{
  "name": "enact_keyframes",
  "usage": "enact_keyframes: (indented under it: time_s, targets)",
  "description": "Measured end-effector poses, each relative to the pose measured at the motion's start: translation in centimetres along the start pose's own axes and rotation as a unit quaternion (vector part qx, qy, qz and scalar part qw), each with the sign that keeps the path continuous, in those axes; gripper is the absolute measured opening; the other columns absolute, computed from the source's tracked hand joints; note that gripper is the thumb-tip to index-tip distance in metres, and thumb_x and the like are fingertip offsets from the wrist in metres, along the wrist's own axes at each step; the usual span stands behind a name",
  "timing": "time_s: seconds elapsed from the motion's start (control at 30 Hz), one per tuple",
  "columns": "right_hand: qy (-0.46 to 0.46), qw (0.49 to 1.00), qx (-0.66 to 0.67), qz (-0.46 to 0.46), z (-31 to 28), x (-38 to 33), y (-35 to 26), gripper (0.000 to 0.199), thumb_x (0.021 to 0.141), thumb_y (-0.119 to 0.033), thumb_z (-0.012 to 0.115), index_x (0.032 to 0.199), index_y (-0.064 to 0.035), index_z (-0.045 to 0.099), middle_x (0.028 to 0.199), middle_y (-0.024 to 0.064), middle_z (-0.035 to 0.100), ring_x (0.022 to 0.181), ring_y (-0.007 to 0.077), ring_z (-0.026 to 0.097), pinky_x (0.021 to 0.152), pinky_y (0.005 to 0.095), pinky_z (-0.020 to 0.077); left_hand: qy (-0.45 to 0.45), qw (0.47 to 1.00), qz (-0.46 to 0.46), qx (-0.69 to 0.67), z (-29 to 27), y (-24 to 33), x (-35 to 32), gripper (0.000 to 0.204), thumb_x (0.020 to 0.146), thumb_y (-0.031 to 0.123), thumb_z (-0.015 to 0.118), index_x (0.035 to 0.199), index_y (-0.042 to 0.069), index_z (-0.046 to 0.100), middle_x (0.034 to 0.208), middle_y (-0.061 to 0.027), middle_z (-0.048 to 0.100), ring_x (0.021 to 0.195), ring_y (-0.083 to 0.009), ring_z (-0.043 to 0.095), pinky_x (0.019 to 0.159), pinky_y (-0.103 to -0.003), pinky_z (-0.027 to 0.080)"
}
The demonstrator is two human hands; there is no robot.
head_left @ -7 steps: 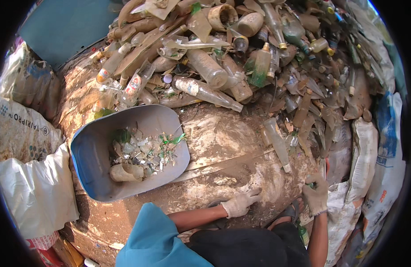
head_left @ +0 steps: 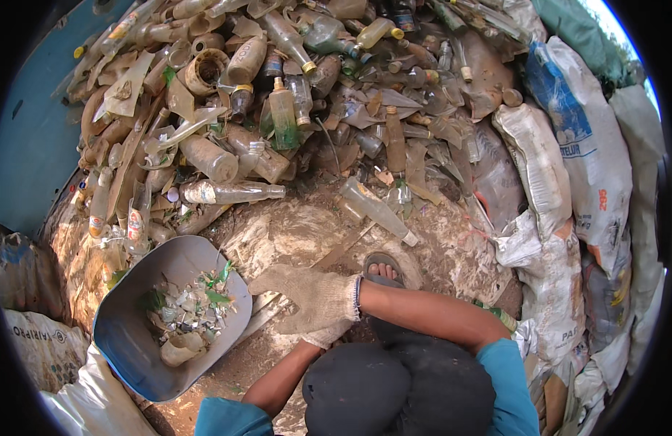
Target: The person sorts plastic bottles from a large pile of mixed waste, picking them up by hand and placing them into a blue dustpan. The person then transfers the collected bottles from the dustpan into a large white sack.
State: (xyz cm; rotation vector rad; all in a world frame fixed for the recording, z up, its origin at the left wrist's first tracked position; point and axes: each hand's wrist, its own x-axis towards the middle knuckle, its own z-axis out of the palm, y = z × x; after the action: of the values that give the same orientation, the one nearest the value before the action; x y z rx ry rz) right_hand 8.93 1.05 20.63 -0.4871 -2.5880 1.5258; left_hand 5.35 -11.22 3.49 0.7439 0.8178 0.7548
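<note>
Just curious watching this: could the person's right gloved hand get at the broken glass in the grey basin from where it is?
Probably yes: the right hand hangs beside the grey basin, nothing covering the glass shards.

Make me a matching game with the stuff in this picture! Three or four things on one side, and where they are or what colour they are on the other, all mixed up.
Things:
1. grey basin
2. right hand
3. heap of bottles
4. sandal

Descriptions:
A. piled dusty along the top
B. wears a dirty white glove, reaching across toward the left
C. holds glass shards, lower left
D. on a foot, on the ground in the middle

Pairs: 1-C, 2-B, 3-A, 4-D
</note>
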Motion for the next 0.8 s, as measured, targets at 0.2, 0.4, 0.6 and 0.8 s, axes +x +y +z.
enact_keyframes:
  time_s: [0.2, 0.4, 0.6, 0.8]
  targets:
    - [0.158, 0.887, -0.267, 0.343, -8.9, -6.2, 10.7, 0.067, 0.084, -0.031, 0.074, 0.143, -0.0091, 0.051, 0.143, 0.0236, 0.053, 0.135, 0.0396, 0.049, 0.114, 0.0469, 0.0419, 0.391, 0.659, 0.200, 0.611, -6.2, 5.4, -5.1, 0.054, 0.075, 0.029, 0.081, 0.123, 0.011, 0.064, 0.112, -0.0135, 0.066, 0.110, -0.0357, 0.059, 0.097, -0.052, 0.044]
    - [0.183, 0.819, -0.181, 0.513, -9.4, -17.1, 20.8, 0.075, 0.081, -0.037, 0.076, 0.142, -0.0033, 0.050, 0.132, 0.0247, 0.060, 0.126, 0.0399, 0.057, 0.109, 0.0455, 0.0447, 0.282, 0.572, -0.259, 0.725, -11.1, 6.0, -9.6, 0.034, 0.073, 0.027, 0.080, 0.101, 0.008, 0.073, 0.100, -0.0159, 0.072, 0.094, -0.0366, 0.071, 0.080, -0.050, 0.055]
    - [0.184, 0.844, -0.122, 0.489, -9.5, -19.2, 23.2, 0.069, 0.081, -0.040, 0.077, 0.136, -0.0039, 0.055, 0.130, 0.0235, 0.061, 0.126, 0.0389, 0.057, 0.106, 0.0453, 0.0461, 0.018, 0.579, -0.149, 0.801, -9.7, 7.5, -7.1, 0.025, 0.080, 0.023, 0.069, 0.095, 0.004, 0.073, 0.083, -0.0165, 0.072, 0.078, -0.0371, 0.072, 0.068, -0.052, 0.054]
    - [0.278, 0.858, -0.088, 0.423, -12.3, -23.6, 21.9, 0.064, 0.086, -0.044, 0.075, 0.134, -0.0058, 0.058, 0.134, 0.0221, 0.061, 0.128, 0.0389, 0.056, 0.111, 0.0438, 0.0439, -0.194, 0.670, 0.018, 0.716, -2.3, 8.3, 7.7, 0.031, 0.085, 0.032, 0.066, 0.087, 0.004, 0.078, 0.086, -0.0217, 0.075, 0.080, -0.0397, 0.074, 0.068, -0.052, 0.058]
